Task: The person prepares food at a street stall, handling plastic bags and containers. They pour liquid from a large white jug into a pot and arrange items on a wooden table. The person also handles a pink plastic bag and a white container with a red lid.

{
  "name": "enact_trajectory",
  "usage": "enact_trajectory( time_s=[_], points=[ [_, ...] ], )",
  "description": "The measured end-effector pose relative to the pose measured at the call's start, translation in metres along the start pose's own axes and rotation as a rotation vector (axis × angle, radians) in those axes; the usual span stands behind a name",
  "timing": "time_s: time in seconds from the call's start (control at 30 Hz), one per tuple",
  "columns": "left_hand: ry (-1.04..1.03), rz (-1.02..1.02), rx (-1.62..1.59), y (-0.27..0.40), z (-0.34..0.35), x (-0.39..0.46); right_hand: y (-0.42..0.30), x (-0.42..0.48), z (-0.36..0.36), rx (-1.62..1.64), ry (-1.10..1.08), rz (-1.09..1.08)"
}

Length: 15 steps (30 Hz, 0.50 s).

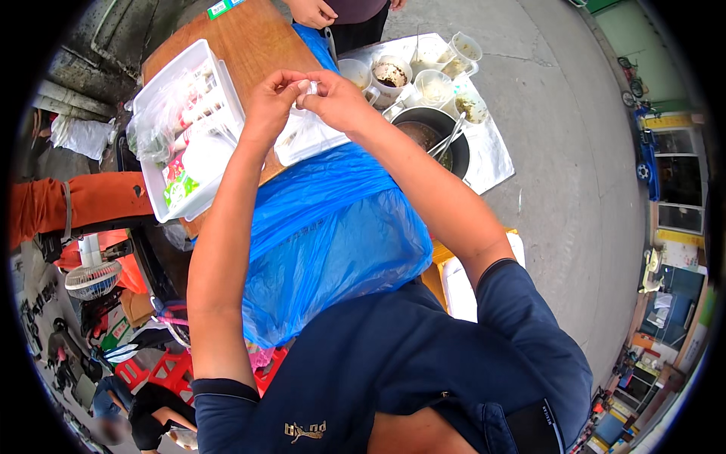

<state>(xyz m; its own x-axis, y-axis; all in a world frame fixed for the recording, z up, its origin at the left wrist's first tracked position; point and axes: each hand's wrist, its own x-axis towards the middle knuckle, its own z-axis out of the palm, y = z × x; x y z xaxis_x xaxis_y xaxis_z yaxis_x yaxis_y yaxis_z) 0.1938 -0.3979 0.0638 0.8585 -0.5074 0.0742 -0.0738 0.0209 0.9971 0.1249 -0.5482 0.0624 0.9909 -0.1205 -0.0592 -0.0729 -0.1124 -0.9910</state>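
Observation:
My left hand [271,105] and my right hand [342,103] meet above the table's edge. Both pinch a small bunched piece of clear plastic [312,88] between thumbs and fingers; it may be the neck of a plastic bag, but the fingers hide most of it. Beneath them a white plastic tray [309,139] lies partly hidden, its contents hard to make out. To the left, a larger white plastic box [153,196] holds clear plastic bags [161,122], stacks of wrapped cups and a green-and-red packet [180,184].
A blue plastic bag [340,244] hangs before me from the wooden table [249,34]. At right, a foil-covered surface [493,153] carries several plastic jugs [391,74] and a dark-lined pot [420,130] with ladles. Across stands a person [357,22]. An orange fabric-wrapped bundle [102,198] juts in from the left.

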Motion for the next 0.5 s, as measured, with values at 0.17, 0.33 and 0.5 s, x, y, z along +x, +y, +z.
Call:
enact_trajectory(
  time_s=[0.17, 0.33, 0.5],
  points=[
    [0.274, 0.037, -0.124, -0.006, -0.003, -0.012, -0.064, 0.013, -0.013, 0.062, -0.063, 0.086],
    [0.553, 0.146, 0.256, -0.064, -0.011, -0.037, -0.105, 0.037, -0.018, -0.018, -0.069, -0.017],
    [0.407, 0.278, 0.619, -0.100, 0.005, -0.048, -0.107, 0.063, -0.022, 0.097, -0.084, 0.038]
  ],
)
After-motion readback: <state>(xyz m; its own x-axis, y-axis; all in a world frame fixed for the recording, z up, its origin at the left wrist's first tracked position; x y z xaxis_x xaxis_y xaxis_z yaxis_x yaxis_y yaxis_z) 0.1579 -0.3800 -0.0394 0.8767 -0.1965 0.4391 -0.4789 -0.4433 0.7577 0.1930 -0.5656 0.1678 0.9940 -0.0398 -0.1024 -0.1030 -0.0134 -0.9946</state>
